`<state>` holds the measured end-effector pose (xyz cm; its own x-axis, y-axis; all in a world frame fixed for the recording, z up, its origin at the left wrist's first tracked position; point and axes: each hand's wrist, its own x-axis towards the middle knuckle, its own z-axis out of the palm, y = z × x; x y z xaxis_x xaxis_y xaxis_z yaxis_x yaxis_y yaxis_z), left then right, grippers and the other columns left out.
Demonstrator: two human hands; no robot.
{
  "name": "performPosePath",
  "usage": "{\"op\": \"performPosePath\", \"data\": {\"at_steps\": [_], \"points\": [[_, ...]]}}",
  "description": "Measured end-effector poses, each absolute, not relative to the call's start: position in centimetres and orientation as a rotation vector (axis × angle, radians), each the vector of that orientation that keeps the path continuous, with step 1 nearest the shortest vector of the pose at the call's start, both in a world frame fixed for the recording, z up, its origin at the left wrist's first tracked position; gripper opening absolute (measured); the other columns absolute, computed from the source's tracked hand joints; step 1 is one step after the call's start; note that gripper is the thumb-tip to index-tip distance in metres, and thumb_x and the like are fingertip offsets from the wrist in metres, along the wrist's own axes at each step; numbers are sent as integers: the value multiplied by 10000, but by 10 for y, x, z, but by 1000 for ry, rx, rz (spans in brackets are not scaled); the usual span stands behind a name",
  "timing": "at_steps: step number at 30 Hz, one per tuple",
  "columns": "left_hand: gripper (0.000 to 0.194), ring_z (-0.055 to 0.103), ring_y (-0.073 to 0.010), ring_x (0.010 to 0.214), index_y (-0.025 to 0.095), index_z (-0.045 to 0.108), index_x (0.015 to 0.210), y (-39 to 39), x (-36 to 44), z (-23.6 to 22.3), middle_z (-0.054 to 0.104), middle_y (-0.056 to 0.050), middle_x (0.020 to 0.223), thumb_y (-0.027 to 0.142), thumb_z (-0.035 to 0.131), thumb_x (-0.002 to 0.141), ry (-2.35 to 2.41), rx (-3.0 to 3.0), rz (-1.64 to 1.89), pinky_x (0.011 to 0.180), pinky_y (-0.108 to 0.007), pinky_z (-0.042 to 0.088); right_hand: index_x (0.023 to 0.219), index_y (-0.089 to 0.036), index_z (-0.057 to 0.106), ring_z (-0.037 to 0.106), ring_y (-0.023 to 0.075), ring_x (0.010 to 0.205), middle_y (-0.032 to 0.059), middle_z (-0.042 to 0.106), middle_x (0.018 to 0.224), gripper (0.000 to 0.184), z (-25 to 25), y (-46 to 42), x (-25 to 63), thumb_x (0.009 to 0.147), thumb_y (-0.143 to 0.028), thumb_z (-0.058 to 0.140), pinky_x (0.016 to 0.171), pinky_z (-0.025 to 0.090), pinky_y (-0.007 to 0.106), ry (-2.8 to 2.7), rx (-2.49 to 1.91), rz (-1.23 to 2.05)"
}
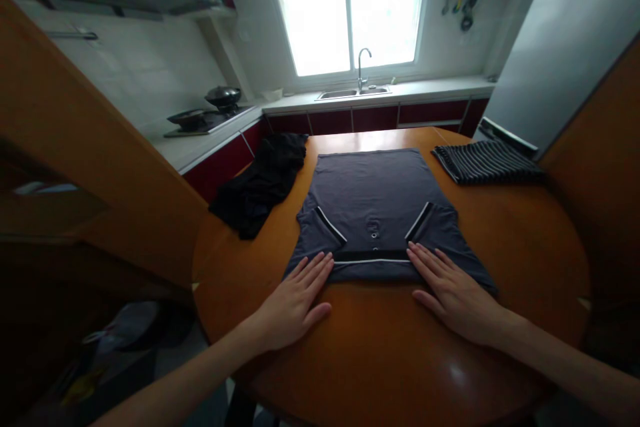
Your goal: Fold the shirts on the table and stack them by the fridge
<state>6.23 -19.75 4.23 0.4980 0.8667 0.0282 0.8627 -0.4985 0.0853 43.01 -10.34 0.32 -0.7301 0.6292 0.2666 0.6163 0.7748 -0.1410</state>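
Gray shirt: laid flat on the table, its near edge under the fingertips of both hands, its body stretching away beyond them.
Black band with white line: along the near part of the shirt, running between the two sets of fingertips.
Sleeves: turned inward over the shirt, their striped cuffs just beyond the fingertips, one cuff on the left side and one on the right.
Left hand: palm down, fingers extended and slightly spread, thumb held apart, tips on the shirt.
Right hand: palm down, fingers extended with small gaps, thumb apart, tips on the shirt; nothing pinched.
Table: wooden, rounded, under the shirt and both hands.
Black cloth: crumpled, beyond the left fingers and to their left.
Striped cloth: folded, beyond the right fingers and to their right.
Sink: far beyond both hands, below the window.
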Motion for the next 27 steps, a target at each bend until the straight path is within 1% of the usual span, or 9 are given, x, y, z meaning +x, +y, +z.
{"op": "performPosePath", "data": {"at_steps": [5,9,13,16,18,21,23,25,27], "points": [[761,113,-286,1545,196,33,1625,-189,78,47,131,-134,1672,389,468,1032,1549,2707,241,1237,-501,216,1612,-173,181,236,277,1517,140,276,1638,704,12,-107,423,1016,-418,464,1205,282,541,-2632,-984,51],[683,137,-257,1545,194,119,1618,-164,115,49,208,-113,1662,370,440,1041,1425,2733,292,1241,-476,224,1592,-158,258,223,253,1522,134,288,1635,625,22,-108,398,1020,-336,436,1219,263,505,-2627,-933,84],[661,235,-265,1522,180,214,1596,-144,141,41,315,-130,1626,414,461,1029,1404,2699,312,1227,-468,261,1579,-142,292,252,266,1513,151,322,1619,629,22,-107,380,1008,-349,453,1215,258,520,-2659,-925,112],[634,319,-268,1490,201,256,1583,-142,146,36,343,-133,1612,410,472,1024,1406,2677,332,1218,-466,284,1570,-144,315,301,274,1494,155,369,1597,621,18,-107,378,1001,-346,460,1211,255,538,-2671,-939,133],[629,331,-270,1482,227,265,1583,-145,145,37,344,-121,1612,401,485,1019,1384,2678,340,1220,-472,285,1568,-149,320,298,271,1496,144,368,1600,608,17,-108,380,1003,-331,451,1214,243,544,-2686,-930,144],[692,290,-278,1501,241,218,1601,-151,141,42,300,-118,1633,426,515,1005,1354,2683,326,1227,-485,267,1582,-150,280,254,275,1512,137,334,1617,625,18,-112,382,1006,-328,445,1221,201,567,-2710,-907,142],[718,215,-287,1527,251,189,1610,-154,140,45,230,-108,1660,443,519,1003,1311,2706,285,1236,-506,226,1600,-144,214,198,284,1528,139,269,1641,678,19,-116,384,1001,-346,460,1222,167,589,-2721,-885,132],[706,145,-299,1542,270,204,1608,-157,138,47,162,-93,1676,463,514,1004,1246,2739,241,1239,-528,190,1614,-144,133,141,294,1539,137,191,1661,752,19,-120,387,990,-371,487,1219,146,607,-2734,-859,128],[693,121,-307,1544,287,237,1601,-160,136,48,123,-83,1681,488,517,999,1200,2757,217,1238,-532,180,1619,-155,82,110,301,1543,133,139,1670,804,19,-123,389,980,-392,509,1216,138,616,-2755,-821,131]]}}
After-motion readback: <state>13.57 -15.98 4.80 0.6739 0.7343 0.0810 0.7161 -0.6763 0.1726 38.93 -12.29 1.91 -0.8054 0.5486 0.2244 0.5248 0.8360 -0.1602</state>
